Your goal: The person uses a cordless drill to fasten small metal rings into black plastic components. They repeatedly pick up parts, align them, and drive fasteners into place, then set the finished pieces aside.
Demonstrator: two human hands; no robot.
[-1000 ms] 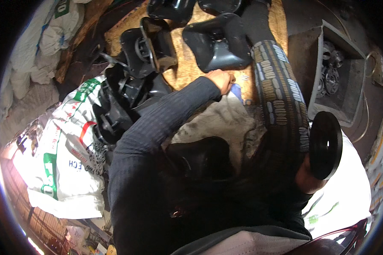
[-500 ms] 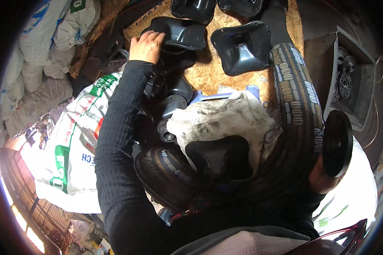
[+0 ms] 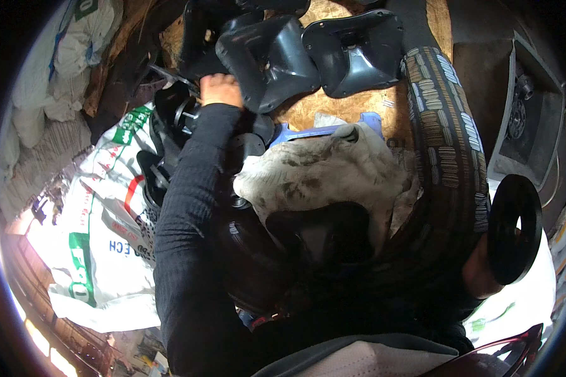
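My left hand (image 3: 221, 90) is beyond the left side of the cloth, among black moulded parts, at the left edge of a black four-cornered flared plastic part (image 3: 269, 63). Its fingers are bent, and their tips and anything in them are hidden. At the right, my right hand (image 3: 479, 273) grips a round black disc (image 3: 516, 229) with a hole in its middle, held on edge. The disc covers most of those fingers. Another flared part (image 3: 352, 53) lies on the wooden board (image 3: 358, 116). A dark flared part (image 3: 321, 235) rests in my lap against a stained white cloth (image 3: 321, 169).
Several more black parts are heaped on the left near a printed white sack (image 3: 110, 232). A blue frame edge (image 3: 314, 131) shows behind the cloth. On the right stands a grey metal tray (image 3: 541, 144) holding round metal parts (image 3: 517, 113). Full white sacks (image 3: 85, 50) line the far left.
My left hand has drawn nearer, off the top of the flared part, which now lies turned, closer to its neighbour. The disc in my right hand has shifted slightly right and tilted, showing its hole.
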